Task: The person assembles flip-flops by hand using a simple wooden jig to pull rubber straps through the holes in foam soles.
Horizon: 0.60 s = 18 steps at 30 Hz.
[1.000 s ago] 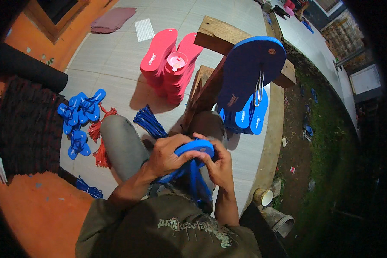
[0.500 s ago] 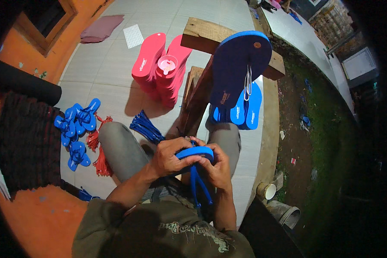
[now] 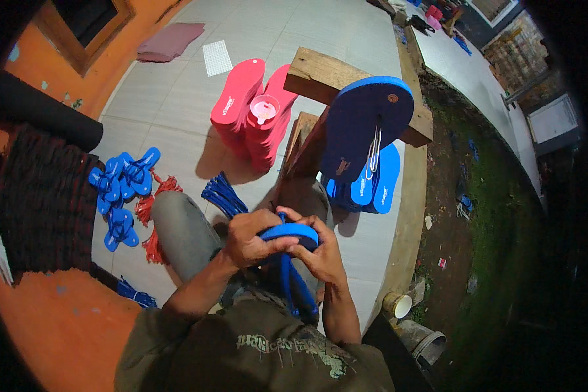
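Both my hands grip a blue flip-flop sole [image 3: 293, 234] held edge-up over my lap. My left hand [image 3: 249, 236] wraps its left side, fingers curled over the top. My right hand [image 3: 319, 251] holds the right side. Blue straps [image 3: 293, 287] hang down from the sole between my forearms. Ahead, a dark blue sole [image 3: 366, 124] sits on a wooden stand [image 3: 320, 78] with a metal wire tool [image 3: 373, 149] hanging through it.
Red soles [image 3: 251, 111] are stacked on the tiled floor with a pink cup [image 3: 264, 108] on top. Blue soles [image 3: 372, 183] lie beneath the stand. Loose blue straps [image 3: 121, 186] and red straps [image 3: 151, 225] lie at left, a bundle of dark blue straps [image 3: 223, 195] by my knee.
My hands keep hold of the blue sole and have shifted slightly on it; the view has tilted a little, so the stand and stacks sit lower in the picture.
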{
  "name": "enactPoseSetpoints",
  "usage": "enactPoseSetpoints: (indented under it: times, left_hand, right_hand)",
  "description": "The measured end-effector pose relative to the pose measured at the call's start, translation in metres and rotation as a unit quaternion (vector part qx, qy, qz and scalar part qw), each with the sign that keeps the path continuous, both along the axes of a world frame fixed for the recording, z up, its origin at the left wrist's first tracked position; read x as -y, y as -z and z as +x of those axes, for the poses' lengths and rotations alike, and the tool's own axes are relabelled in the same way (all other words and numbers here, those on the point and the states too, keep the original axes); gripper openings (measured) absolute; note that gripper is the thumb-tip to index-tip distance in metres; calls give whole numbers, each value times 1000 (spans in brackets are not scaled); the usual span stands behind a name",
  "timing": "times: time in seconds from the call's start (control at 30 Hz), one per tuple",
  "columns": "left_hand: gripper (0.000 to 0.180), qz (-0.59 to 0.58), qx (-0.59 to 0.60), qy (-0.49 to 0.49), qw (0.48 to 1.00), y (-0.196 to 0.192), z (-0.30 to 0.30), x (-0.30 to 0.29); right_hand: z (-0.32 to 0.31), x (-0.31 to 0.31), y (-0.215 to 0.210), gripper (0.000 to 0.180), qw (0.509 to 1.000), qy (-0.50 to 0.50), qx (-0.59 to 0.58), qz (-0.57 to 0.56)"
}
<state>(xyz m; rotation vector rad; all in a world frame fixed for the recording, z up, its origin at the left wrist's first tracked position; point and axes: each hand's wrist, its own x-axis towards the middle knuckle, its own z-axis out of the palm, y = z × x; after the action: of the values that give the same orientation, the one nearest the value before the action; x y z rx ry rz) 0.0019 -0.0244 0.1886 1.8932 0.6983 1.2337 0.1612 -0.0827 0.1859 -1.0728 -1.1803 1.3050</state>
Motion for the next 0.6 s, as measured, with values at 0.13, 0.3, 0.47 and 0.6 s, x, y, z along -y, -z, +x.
enactPoseSetpoints:
  times: [0.13,0.3,0.47,0.6]
  left_hand:
    - [26,-47,-2,-15,999,6,8,4]
    - [27,-25,-33,-23,999,12,20,4]
    - [28,-45,-22,-16,999,27,23,-1]
    - [29,-55,-37,-10,998,27,20,-1]
  right_hand:
    - [6,0,7,26,1000,0,21,-4]
    - [14,4,12,22,999,30,-20,-15]
    - [16,1,16,21,999,38,-24,-28]
    - [15,2,21,22,999,30,-2,-34]
